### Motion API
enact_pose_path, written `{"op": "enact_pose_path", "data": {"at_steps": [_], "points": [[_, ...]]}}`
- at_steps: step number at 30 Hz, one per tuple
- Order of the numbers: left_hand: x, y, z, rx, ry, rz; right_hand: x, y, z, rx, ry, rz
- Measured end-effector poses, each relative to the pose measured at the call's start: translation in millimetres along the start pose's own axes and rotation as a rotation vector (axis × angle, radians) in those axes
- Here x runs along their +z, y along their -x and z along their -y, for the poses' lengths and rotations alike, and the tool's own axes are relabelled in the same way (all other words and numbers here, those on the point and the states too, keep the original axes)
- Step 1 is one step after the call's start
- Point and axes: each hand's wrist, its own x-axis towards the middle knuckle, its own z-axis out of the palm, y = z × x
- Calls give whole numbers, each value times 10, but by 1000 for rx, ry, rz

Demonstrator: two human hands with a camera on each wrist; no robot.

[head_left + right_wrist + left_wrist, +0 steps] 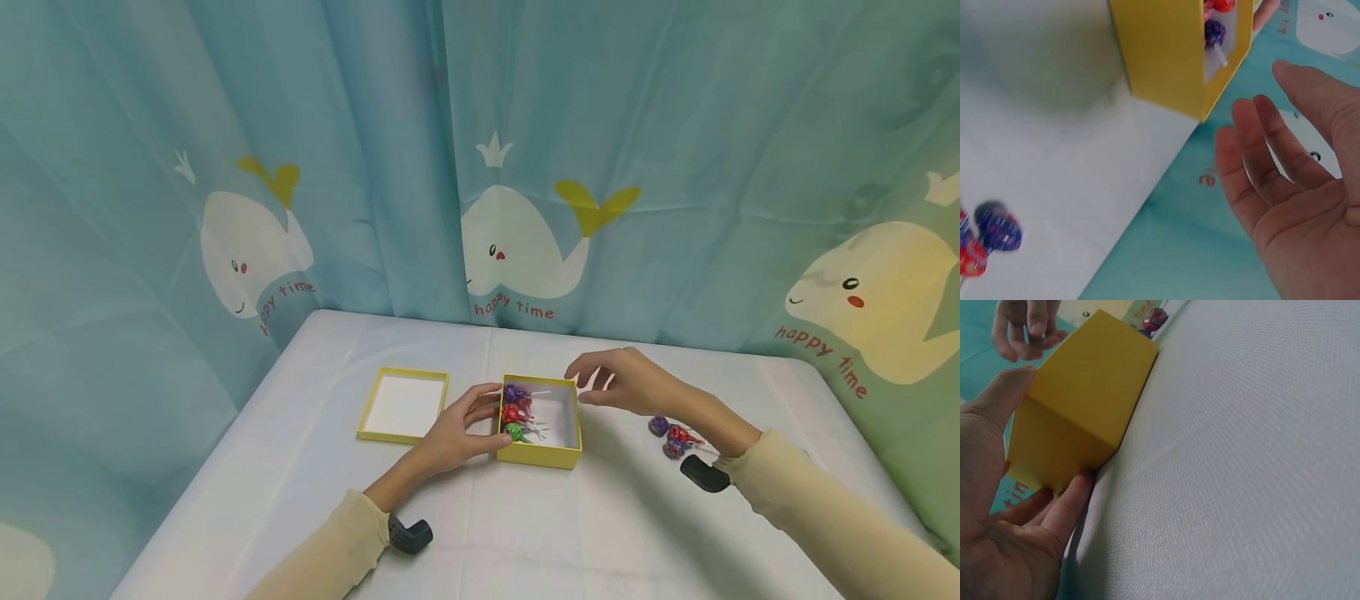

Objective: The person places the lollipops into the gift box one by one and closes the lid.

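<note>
A yellow box (542, 456) stands uncovered on the table, and several wrapped lollipops (514, 415) lie along the left side of its inside, purple, red and green, sticks toward the right. My left hand (457, 433) holds the box at its left side, thumb at the near left corner and fingers along the side wall, as the left wrist view also shows. Just past the box's far right corner hovers my right hand (626, 382). Its fingers are loosely bent and apart from the box, with nothing between them in the right wrist view (1297, 187).
A shallow yellow-rimmed lid (405, 406), white inside, lies left of the box. Several more lollipops (675, 437) lie on the white tablecloth (480, 533) under the right forearm. Behind the table hangs a blue curtain (390, 167) printed with whales.
</note>
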Motion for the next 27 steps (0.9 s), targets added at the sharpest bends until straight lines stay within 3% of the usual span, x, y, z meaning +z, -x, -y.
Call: {"op": "enact_pose_path", "data": {"at_steps": [12, 27], "points": [[-14, -9, 28, -9, 0, -2, -121, 304, -191, 65, 13, -58], [-5, -5, 5, 5, -1, 2, -107, 631, -470, 140, 62, -85]]}}
